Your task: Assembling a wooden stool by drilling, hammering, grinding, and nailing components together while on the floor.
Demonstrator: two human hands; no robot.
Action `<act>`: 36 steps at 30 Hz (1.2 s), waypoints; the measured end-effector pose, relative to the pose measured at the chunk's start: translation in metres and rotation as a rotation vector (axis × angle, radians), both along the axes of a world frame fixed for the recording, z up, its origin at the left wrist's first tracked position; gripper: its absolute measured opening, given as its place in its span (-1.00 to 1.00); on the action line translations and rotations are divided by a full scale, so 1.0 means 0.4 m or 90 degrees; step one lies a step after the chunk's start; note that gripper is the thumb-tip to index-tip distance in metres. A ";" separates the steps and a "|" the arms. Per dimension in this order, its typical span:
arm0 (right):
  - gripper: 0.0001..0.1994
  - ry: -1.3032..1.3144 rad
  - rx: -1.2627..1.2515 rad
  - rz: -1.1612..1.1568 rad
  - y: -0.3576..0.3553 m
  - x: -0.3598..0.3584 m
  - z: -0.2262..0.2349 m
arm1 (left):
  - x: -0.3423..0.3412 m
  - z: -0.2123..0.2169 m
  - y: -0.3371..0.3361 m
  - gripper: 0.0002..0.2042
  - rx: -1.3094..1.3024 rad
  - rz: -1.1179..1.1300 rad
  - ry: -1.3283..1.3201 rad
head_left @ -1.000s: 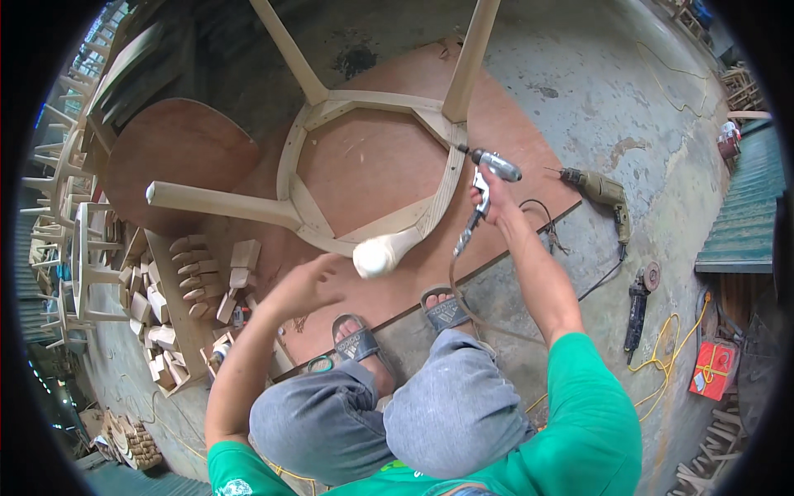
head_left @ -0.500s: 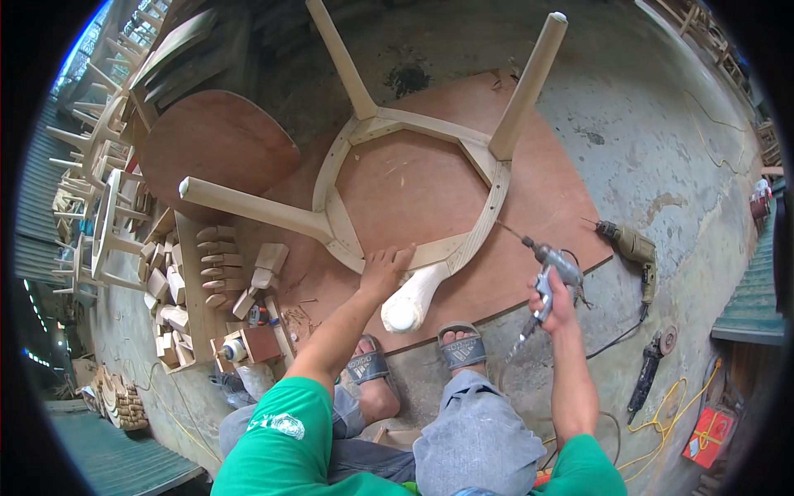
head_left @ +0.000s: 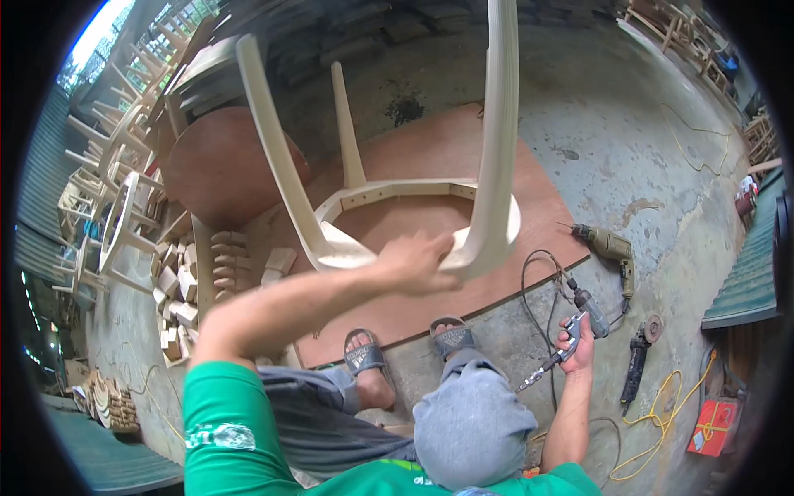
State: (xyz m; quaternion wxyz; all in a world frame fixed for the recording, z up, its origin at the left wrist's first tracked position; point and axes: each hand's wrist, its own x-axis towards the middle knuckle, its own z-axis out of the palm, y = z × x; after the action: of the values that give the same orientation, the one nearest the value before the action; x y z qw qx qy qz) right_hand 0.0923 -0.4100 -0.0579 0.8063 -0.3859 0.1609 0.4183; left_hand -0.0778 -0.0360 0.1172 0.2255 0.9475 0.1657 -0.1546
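An upturned round wooden frame (head_left: 389,188) with several tall tapered legs stands on a reddish-brown board (head_left: 538,223). Its near side looks raised off the board. My left hand (head_left: 418,264) reaches across and grips the near rim beside the thick right leg (head_left: 494,165); the fingers curl over the wood and are partly hidden. Low on the right, away from the frame, my right hand (head_left: 579,347) is closed round the handle of a grey pistol-shaped drill (head_left: 589,310). A metal fitting (head_left: 542,369) juts from the handle's lower end.
An olive corded drill (head_left: 608,248) and a black angle grinder (head_left: 638,360) lie on the concrete at right, near a yellow cord (head_left: 657,422) and a red box (head_left: 713,427). Wood blocks (head_left: 178,289), a round brown panel (head_left: 227,165) and stacked chair frames (head_left: 124,207) are at left.
The wooden frame has turned and its near side has tilted up, with my left hand still on its rim. My right hand has lowered with the drill, whose tip now points up.
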 end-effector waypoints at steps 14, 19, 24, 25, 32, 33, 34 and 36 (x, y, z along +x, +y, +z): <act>-0.56 0.031 0.038 0.210 0.165 -0.051 -0.062 | 0.217 0.275 0.143 -0.49 0.331 0.114 -0.273; -0.65 -0.125 -0.028 0.188 0.411 0.022 -0.047 | 0.107 0.237 0.180 -0.41 0.316 0.094 -0.394; -0.67 -0.126 -0.062 0.255 0.558 0.085 -0.066 | -0.130 0.195 0.187 -0.35 0.445 0.088 -0.441; -0.67 -0.123 -0.057 0.264 0.565 0.070 -0.086 | -0.169 0.197 0.168 -0.32 0.417 0.132 -0.386; -0.70 -0.112 -0.066 0.633 0.491 -0.128 -0.007 | -0.270 0.063 0.156 -0.30 0.320 0.224 -0.540; -0.69 -0.157 -0.003 0.667 0.482 -0.143 0.036 | -0.269 0.066 0.173 -0.30 0.322 0.184 -0.551; -0.68 -0.202 0.061 0.698 0.475 -0.154 0.079 | -0.271 0.069 0.189 -0.29 0.323 0.143 -0.560; -0.67 -0.199 0.041 0.675 0.458 -0.145 0.159 | -0.268 0.069 0.225 -0.26 0.310 0.104 -0.574</act>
State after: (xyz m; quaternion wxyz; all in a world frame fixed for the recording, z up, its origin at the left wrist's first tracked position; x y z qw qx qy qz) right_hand 0.0341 -0.2267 0.0057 0.5109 -0.4468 -0.1899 0.7095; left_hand -0.1849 0.0539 0.1448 0.0589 0.9289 0.1565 0.3305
